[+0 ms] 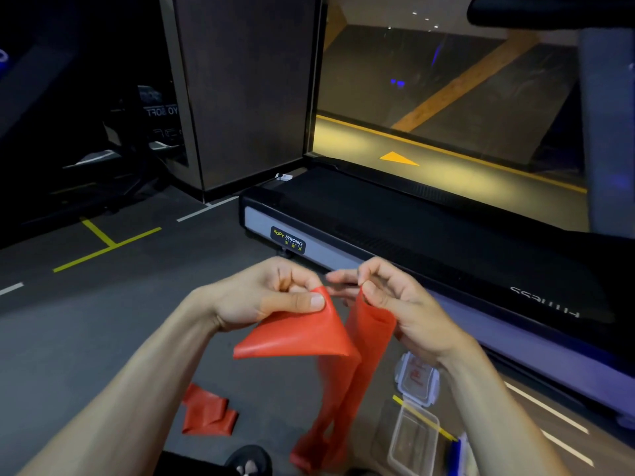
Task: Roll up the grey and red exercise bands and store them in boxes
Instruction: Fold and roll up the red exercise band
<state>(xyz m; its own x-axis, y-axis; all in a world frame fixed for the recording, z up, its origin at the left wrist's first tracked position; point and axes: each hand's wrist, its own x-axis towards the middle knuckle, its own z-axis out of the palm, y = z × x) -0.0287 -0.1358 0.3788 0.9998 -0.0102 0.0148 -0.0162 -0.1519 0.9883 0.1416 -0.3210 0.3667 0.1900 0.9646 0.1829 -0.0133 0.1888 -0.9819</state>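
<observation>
Left hand point(275, 297) and right hand point(388, 297) are each pinching the red band's point(309, 334) top end; its long axis is hanging down toward the floor, left of the open box point(412, 438).

Your way down to the floor point(103, 338) on the left is open: bare dark matting lies between your left forearm and the yellow tape lines point(103, 247). The treadmill deck point(395, 235) walls off the far and right side, just behind your hands. Below your right wrist, a clear box point(412, 438) and its lid point(417, 379) sit near the treadmill's edge. The hanging red band point(347, 389) drapes between you and the box. A second red band point(208, 412) lies on the floor beneath your left forearm, near your foot point(249, 462).
</observation>
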